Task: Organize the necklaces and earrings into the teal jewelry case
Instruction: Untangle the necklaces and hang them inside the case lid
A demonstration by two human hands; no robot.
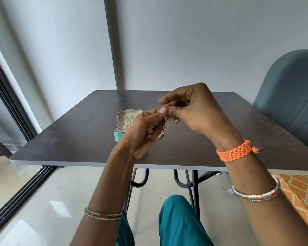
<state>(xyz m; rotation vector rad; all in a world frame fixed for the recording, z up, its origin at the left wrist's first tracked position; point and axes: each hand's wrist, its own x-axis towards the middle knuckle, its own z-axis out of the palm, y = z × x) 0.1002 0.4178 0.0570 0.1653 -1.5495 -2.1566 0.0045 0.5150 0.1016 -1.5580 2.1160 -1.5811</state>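
The teal jewelry case [118,135] stands open on the dark table [75,139], its cream-lined lid upright with several pieces hanging inside. Both hands are raised above the table, to the right of the case. My left hand [144,134] pinches a thin gold necklace chain [163,133] between thumb and fingers; the chain dangles down across its palm. My right hand [196,112] pinches the top of the same chain, and a small round pendant [177,121] hangs just under its fingers. The case's lower tray is partly hidden behind my left hand.
A grey-blue chair [290,96] stands at the table's right side. An orange patterned cloth [304,189] lies at the lower right. A dark window frame [9,107] runs along the left. The table's near edge [96,164] is just past my wrists.
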